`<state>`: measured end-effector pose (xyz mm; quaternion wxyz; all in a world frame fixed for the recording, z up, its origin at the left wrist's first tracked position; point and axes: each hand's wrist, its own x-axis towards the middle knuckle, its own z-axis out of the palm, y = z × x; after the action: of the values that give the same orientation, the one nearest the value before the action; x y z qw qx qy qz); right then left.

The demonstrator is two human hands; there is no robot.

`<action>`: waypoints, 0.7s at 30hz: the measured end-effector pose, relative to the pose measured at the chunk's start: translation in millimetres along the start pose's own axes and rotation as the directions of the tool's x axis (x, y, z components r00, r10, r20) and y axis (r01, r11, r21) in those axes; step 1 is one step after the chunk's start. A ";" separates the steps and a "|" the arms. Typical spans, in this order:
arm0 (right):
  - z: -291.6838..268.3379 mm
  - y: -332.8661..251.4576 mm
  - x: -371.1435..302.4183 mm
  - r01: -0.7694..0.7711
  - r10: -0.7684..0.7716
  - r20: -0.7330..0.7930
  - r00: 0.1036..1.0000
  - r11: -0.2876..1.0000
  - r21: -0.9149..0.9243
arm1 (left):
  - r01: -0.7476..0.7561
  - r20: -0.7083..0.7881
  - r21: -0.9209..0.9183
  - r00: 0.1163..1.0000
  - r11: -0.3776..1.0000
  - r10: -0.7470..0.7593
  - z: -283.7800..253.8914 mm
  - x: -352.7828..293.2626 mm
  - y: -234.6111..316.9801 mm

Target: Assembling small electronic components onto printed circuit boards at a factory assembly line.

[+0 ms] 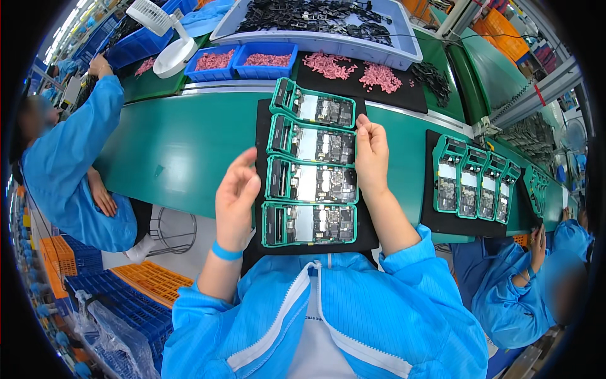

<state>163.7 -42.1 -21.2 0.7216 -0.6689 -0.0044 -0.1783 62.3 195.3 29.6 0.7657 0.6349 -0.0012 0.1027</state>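
Note:
Several green trays with phone circuit assemblies lie in a column on a black mat [368,235] in front of me. The farthest tray [314,106] is slightly tilted, and the nearest tray [309,224] sits close to my body. My left hand [236,202], with a blue band at its wrist, hovers beside the left edge of the column. Its fingers are apart and nothing shows in them. My right hand [372,151] is at the right edge of the two farther trays. Its thumb and fingertips are drawn together; whatever they pinch, if anything, is too small to make out.
Pink small parts [329,65] lie heaped beyond the mat, beside blue bins [265,61] of the same parts. A large pale tub [410,47] holds black parts. More green trays [467,183] lie at right. Co-workers in blue sit left and right; a white fan [173,58] stands far left.

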 end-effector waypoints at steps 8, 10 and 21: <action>-2.0 18.0 79.5 0.119 -0.081 0.173 0.982 0.968 -0.223 | -0.018 0.153 0.136 0.988 0.991 -0.003 30.8 145.9 -21.6; 3.7 14.5 88.1 0.141 -0.061 0.251 0.966 0.939 -0.313 | 0.096 0.196 0.119 0.973 0.988 -0.118 34.7 158.6 -34.2; -6.0 -33.0 101.0 0.442 -0.028 0.619 0.785 0.725 -0.528 | 0.040 0.072 0.254 0.996 0.966 -0.060 23.7 130.5 -8.9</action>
<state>248.2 -74.7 34.7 0.3778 -0.8905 -0.2479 -0.0544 194.5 191.1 42.8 0.6805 0.7305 -0.0023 0.0575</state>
